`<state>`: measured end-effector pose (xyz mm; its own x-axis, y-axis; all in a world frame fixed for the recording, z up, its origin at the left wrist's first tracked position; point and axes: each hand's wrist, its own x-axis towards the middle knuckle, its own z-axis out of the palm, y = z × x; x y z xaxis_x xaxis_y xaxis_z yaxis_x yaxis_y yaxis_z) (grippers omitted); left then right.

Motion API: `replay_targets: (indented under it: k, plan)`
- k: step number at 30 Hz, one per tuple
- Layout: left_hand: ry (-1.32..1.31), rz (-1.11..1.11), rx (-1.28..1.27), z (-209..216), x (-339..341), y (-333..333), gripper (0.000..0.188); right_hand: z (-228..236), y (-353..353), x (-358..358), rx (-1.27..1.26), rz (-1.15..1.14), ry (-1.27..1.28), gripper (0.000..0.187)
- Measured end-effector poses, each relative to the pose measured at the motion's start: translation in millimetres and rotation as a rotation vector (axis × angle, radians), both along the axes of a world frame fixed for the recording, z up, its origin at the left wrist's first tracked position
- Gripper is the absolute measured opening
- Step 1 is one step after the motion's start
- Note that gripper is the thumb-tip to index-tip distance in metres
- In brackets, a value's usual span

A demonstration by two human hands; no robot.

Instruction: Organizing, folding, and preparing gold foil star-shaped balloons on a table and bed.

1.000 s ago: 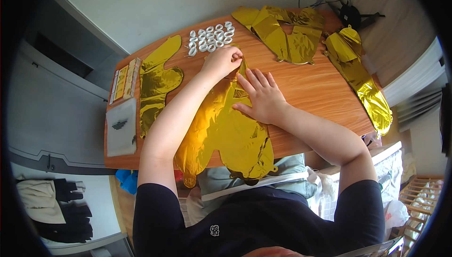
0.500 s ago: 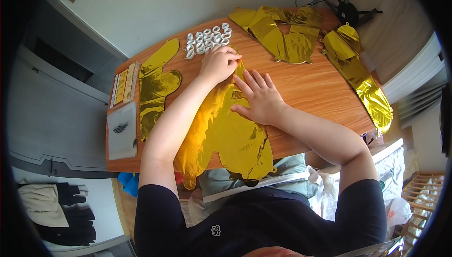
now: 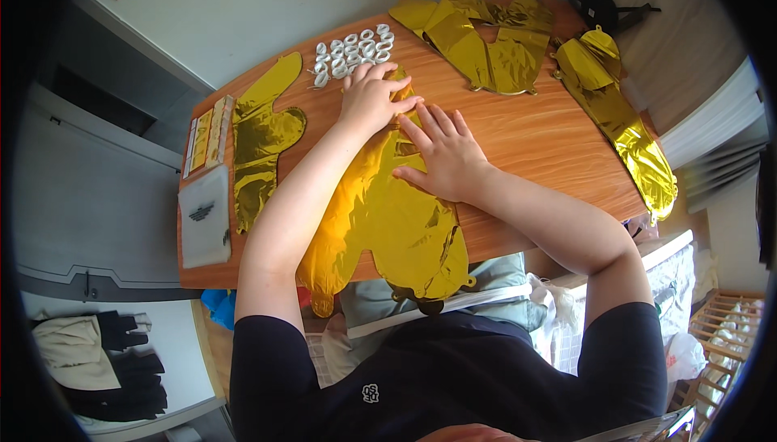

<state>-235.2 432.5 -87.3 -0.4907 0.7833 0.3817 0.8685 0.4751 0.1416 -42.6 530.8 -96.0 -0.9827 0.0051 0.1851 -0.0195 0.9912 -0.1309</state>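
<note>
A flat gold foil balloon [image 3: 413, 235] lies in front of me, its lower end hanging over the near table edge toward my lap. Across its far end my left hand [image 3: 372, 98] rests with fingers apart. Just to the right, my right hand [image 3: 445, 155] is spread flat, fingers stretched, pressing on the foil's right edge and the tabletop. The two hands' fingers nearly meet. Some of the foil beneath the hands is hidden. Small white coils of ribbon [image 3: 352, 49] stand in rows just beyond my left hand.
More gold foil balloons lie on the wooden table [image 3: 526, 175]: one at left [image 3: 267, 134], one at the back [image 3: 510, 49], one along the right edge [image 3: 615, 118]. At the left edge are a flat package [image 3: 209, 138] and a translucent pouch [image 3: 205, 219]. A black router [image 3: 599, 11] stands back right.
My left hand has loosened from a pinch at the foil's far end and its fingers have spread. The right hand stays flat in nearly the same place. The view has shifted slightly.
</note>
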Motion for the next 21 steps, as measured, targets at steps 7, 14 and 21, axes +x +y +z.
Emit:
replay_targets:
  k: [7, 14, 21]
  plan:
    - [-0.009, 0.006, -0.151, 9, -5, 2, 0.048, -1, 0, -2, -0.003, 0.000, 0.014, 0.091]
    - [-0.116, 0.006, -0.150, 5, -16, 5, 0.055, -6, 3, -3, 0.022, -0.024, 0.041, 0.089]
    - [-0.158, -0.154, 0.107, 3, -13, -38, 0.051, -8, 2, -3, 0.036, -0.025, 0.040, 0.090]
